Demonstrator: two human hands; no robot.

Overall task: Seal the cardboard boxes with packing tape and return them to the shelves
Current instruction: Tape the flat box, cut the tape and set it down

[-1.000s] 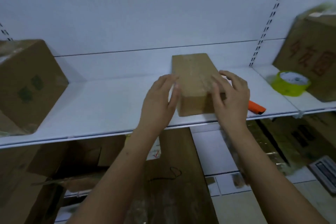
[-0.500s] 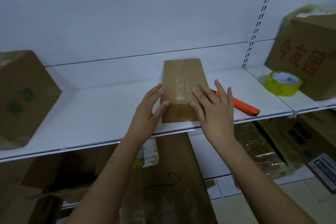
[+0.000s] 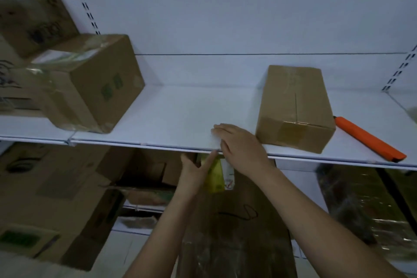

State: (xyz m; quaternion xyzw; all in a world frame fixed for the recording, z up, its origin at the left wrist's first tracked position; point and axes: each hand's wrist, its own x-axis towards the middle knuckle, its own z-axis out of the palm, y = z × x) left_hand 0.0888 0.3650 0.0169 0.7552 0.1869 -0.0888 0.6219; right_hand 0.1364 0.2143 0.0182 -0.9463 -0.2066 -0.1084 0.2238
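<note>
On the white metal shelf (image 3: pixel 176 115), at about two o'clock from the right hand (image 3: pixel 242 144), lies the small sealed brown cardboard box (image 3: pixel 295 106), a tape strip along its top seam; the hand is near it but apart, not touching. The right hand rests flat on the shelf's front edge with fingers straight and spread toward nine o'clock, holding nothing. The left hand (image 3: pixel 195 170) is just under the shelf edge, at seven o'clock from the right, its fingers against a yellow and white hanging tag (image 3: pixel 217 175); whether it pinches the tag I cannot tell. At three o'clock from the box lies a long orange utility knife (image 3: pixel 367 140). At nine o'clock stands a larger brown taped carton (image 3: pixel 99 83). White back panel behind; more cartons below.
</note>
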